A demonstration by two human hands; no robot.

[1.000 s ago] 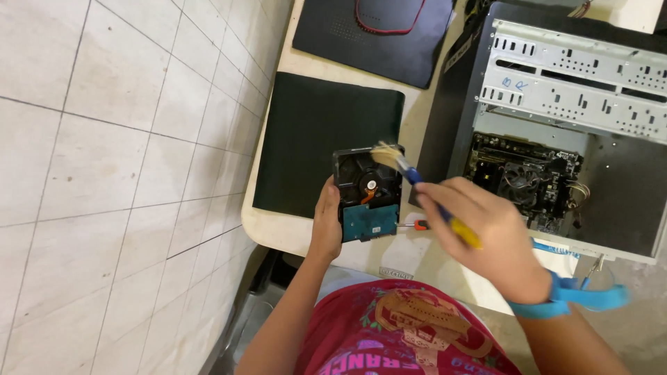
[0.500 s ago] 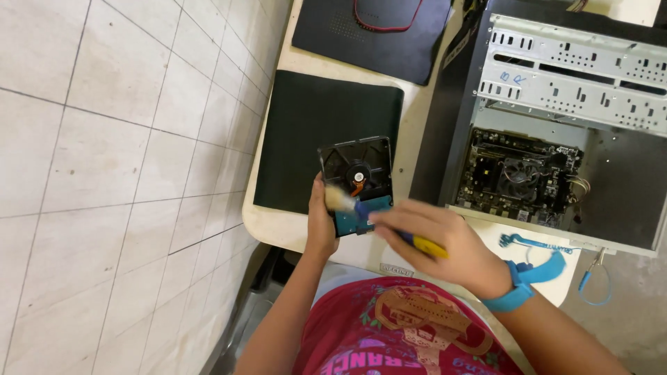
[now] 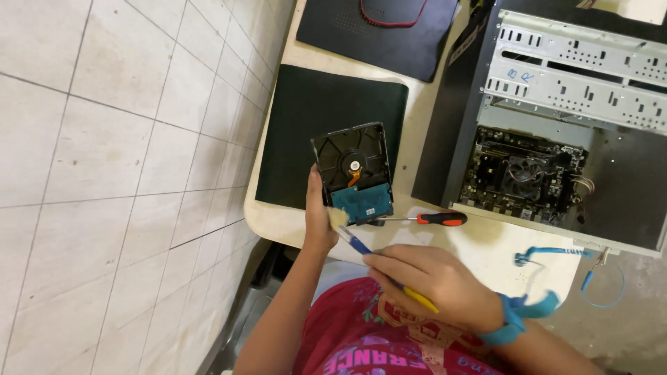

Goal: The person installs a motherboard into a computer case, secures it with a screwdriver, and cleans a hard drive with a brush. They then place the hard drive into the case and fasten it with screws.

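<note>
1. Landmark here is the hard drive (image 3: 354, 173), held circuit-board side up, just above the near edge of the dark green mat (image 3: 313, 118) on the desk (image 3: 479, 246).
2. Left hand (image 3: 318, 222) has the drive by its near-left corner, fingers wrapped around the edge, so it's closed on it.
3. Right hand (image 3: 431, 285) is nearer the person than the drive, fingers curled tight round a small brush (image 3: 368, 253) with a blue and yellow handle. The bristle tip sits right at the drive's near-left corner, touching or almost, can't tell which.
4. A blue wrist strap (image 3: 514, 319) is on that right wrist, with its coiled blue cord (image 3: 556, 253) trailing off over the desk to the right of the drive.
5. A screwdriver (image 3: 424, 219) with an orange and black handle lies just by the drive's near-right corner, tip pointing at it.
6. Right of the drive is an open computer case (image 3: 570, 104) lying on its side, motherboard (image 3: 524, 177) showing.
7. Beyond the drive, past the green mat, there's a black pad (image 3: 379, 35) with a red loop on it.
</note>
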